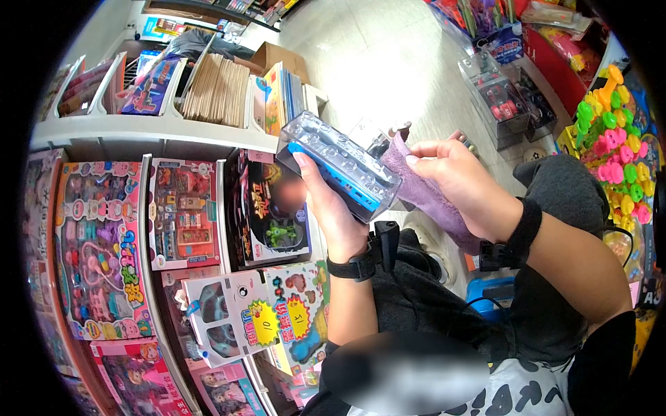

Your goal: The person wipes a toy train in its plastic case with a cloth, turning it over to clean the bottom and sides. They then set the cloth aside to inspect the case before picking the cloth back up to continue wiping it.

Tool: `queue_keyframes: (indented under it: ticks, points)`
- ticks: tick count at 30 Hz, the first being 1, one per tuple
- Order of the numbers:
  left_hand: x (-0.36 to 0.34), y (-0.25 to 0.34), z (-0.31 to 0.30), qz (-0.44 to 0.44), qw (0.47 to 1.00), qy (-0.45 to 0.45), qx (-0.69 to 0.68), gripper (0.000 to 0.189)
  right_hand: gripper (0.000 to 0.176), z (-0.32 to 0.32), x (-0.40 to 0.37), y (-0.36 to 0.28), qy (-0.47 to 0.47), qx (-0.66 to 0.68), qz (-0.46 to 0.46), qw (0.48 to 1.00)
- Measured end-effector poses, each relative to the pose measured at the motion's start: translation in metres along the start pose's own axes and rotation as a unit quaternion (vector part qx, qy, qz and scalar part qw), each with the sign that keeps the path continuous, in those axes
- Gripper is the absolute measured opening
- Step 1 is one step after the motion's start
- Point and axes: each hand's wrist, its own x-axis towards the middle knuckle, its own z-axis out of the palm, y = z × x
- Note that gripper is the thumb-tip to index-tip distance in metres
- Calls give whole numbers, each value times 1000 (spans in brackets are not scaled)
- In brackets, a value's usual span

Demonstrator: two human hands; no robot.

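Note:
My left hand (pixel 331 204) is wrapped round a clear plastic display box (pixel 340 149) with round studs on its top. A blue toy vehicle (pixel 354 191) shows through the box's side, above a dark base. Between the thumb and fingers of my right hand (pixel 458 177) is a purple cloth (pixel 433 201), which hangs down toward the wrist. The cloth's upper end overlaps the right end of the box in this view. Dark straps circle both wrists.
Toy boxes (pixel 104 249) fill a shelf unit on the left, with books and cards (pixel 218 90) on its upper ledge. More clear display boxes (pixel 494 100) stand on the floor (pixel 374 41). Colourful toys (pixel 614 132) hang at right. A blue stool (pixel 491 295) sits below.

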Motion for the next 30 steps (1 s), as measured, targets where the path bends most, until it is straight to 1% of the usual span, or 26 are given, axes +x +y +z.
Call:
queue_keyframes:
  ticks: [2,5,6,7,12,14,17,19,20,22,23,25,27,28,29,30]
  points:
    - [0,-1,5,13,999,40,-13,54,19,0,0,0,4,-1,-6,1000]
    - [-2,-1,9,37,998,57,5,52,19,1,0,2,33,-25,-28,999]
    - [-2,-1,9,37,998,57,6,52,19,1,3,4,31,-39,-66,997]
    - [-2,-1,9,29,998,58,16,51,18,1,4,5,29,-54,-103,993]
    - [-1,-2,6,-6,999,46,13,51,18,1,1,1,29,-39,-113,992]
    - [1,-3,1,-53,998,29,-32,48,18,0,1,2,23,-40,-115,992]
    - [6,-8,-4,-65,996,24,-59,49,18,-1,1,5,12,-66,-133,989]
    - [6,-9,-3,-62,994,23,-82,51,17,4,0,8,43,-60,-168,983]
    - [5,-10,-2,-59,992,22,-105,53,17,4,-2,7,43,-60,-168,983]
    - [7,-14,-3,-57,993,21,-103,55,15,1,-8,4,55,-196,-172,964]
    - [8,-16,-3,-56,993,20,-101,57,15,1,-10,4,56,-196,-172,964]
    - [2,-14,3,-52,995,18,-78,60,14,1,-13,6,81,-319,-242,913]
    - [-3,-12,9,-40,998,12,-40,65,14,1,-13,8,86,-326,-253,907]
    - [-2,-16,8,-40,998,12,-40,65,14,0,-13,10,91,-334,-263,900]
    - [1,-22,5,-34,998,23,-44,61,14,-2,-13,11,91,-334,-263,901]
    - [1,-24,5,-28,998,34,-47,57,14,-3,-13,11,83,-284,-231,927]
